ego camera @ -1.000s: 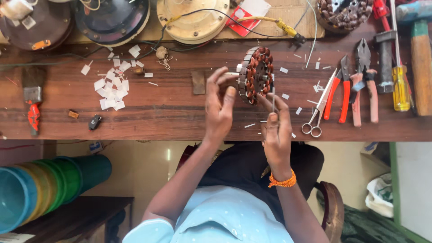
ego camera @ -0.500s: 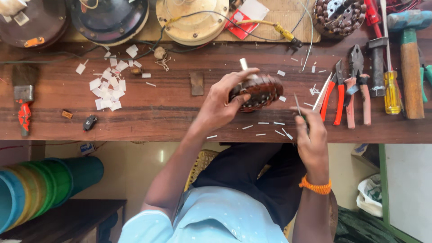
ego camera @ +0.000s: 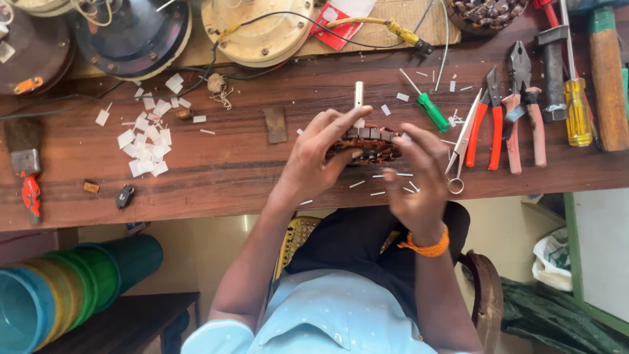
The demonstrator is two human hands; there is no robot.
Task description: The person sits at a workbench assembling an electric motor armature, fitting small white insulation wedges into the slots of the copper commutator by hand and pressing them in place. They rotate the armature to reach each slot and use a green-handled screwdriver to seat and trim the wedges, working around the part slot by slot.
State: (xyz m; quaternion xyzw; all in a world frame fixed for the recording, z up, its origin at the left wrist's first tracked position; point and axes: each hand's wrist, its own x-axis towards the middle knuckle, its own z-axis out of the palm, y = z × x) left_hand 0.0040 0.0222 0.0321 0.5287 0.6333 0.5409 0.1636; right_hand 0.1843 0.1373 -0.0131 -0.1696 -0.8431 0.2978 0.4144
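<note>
- Head view: my left hand (ego camera: pixel 321 154) is wrapped over the left end of the round brown motor stator with copper windings (ego camera: pixel 367 145), fingers curled across its top edge, so that hand is closed on it.
- My right hand (ego camera: pixel 419 177) sits against the right side of the same stator, fingers bent in close to it; the hand is blurred, and I cannot tell whether it grips the stator or pinches something small.
- The stator lies tilted just above the near edge of the long dark wooden workbench (ego camera: pixel 229 170), right in front of my body.
- A short pale metal shaft (ego camera: pixel 358 96) sticks up just beyond the stator, on its far side.
- Thin white paper slivers (ego camera: pixel 386 183) lie on the bench just beside the stator, on its near right.
- A green-handled screwdriver (ego camera: pixel 429 108) lies to the right of the stator, on the far side.
- Steel scissors (ego camera: pixel 462 141) lie further right of the stator, then orange-handled pliers (ego camera: pixel 488 124), then pink-handled pliers (ego camera: pixel 521 111).
- A yellow-handled screwdriver (ego camera: pixel 576 108) and a wooden-handled hammer (ego camera: pixel 606 78) lie well to the right of the stator.
- A scatter of white paper squares (ego camera: pixel 147 141) lies well to the left of the stator.
- A small brown rectangular block (ego camera: pixel 276 124) lies near the stator, on its left.
</note>
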